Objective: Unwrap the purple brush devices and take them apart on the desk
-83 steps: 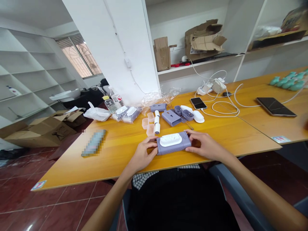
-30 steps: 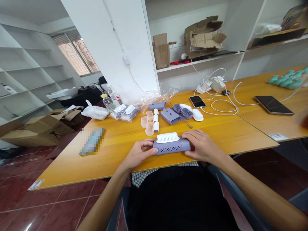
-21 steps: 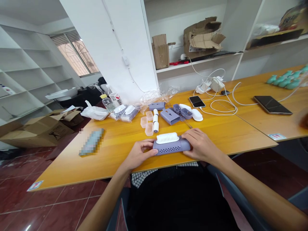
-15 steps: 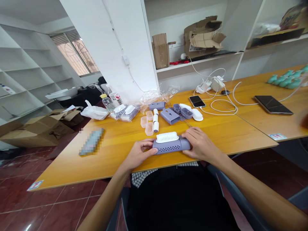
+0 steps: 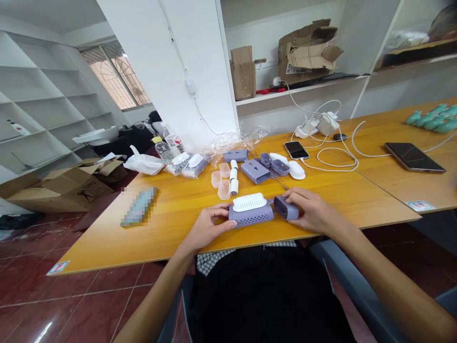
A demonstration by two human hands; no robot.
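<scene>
My left hand (image 5: 213,226) grips the left end of a purple casing (image 5: 254,218) with rows of small holes along its front. On top of the casing sits a white brush head (image 5: 249,202), bristles toward me. My right hand (image 5: 310,209) holds a purple end cap (image 5: 286,208), apart from the casing's right end, with a small gap between them. Behind lie another purple casing (image 5: 255,171), small purple cups (image 5: 280,167), a white oval piece (image 5: 296,170), white cylinders (image 5: 233,186) and clear pinkish boxes (image 5: 224,189).
A blurred grey object (image 5: 140,206) lies at the left. Plastic-wrapped purple and white pieces (image 5: 194,164), a bottle (image 5: 163,151) and a white bag (image 5: 143,164) stand behind. A phone (image 5: 296,150) with a cable (image 5: 337,162) and a tablet (image 5: 414,157) lie to the right.
My right hand has moved right with the end cap, pulling it away from the casing. My left hand still grips the casing. The view has shifted slightly.
</scene>
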